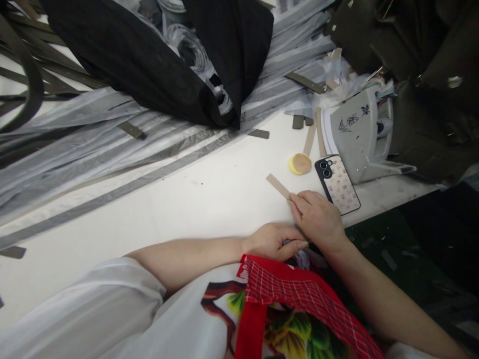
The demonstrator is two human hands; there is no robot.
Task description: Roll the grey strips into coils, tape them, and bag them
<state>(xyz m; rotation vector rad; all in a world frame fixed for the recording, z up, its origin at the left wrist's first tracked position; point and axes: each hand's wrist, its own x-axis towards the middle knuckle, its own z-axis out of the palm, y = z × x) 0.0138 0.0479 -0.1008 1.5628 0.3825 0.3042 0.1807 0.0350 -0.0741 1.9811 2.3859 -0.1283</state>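
Note:
My right hand (318, 217) pinches the near end of a short tan strip (277, 185) between thumb and fingers, its far end lying out over the white table. Just left of it, at the table's front edge, my left hand (275, 240) is curled closed with thumb and fingers together. Whatever it may hold is hidden. Close to my right hand lies a phone (341, 187) in a patterned case. Behind the strip sits a small round yellow container (300, 163) with a tan top.
A grey plastic box (355, 132) with flower drawings stands at the right. Longer tan strips (310, 138) lie beside it. Black fabric (149, 65) and plastic-covered grey strips (101, 117) cover the back of the white table (179, 199). Dark olive material (430, 99) is piled at far right.

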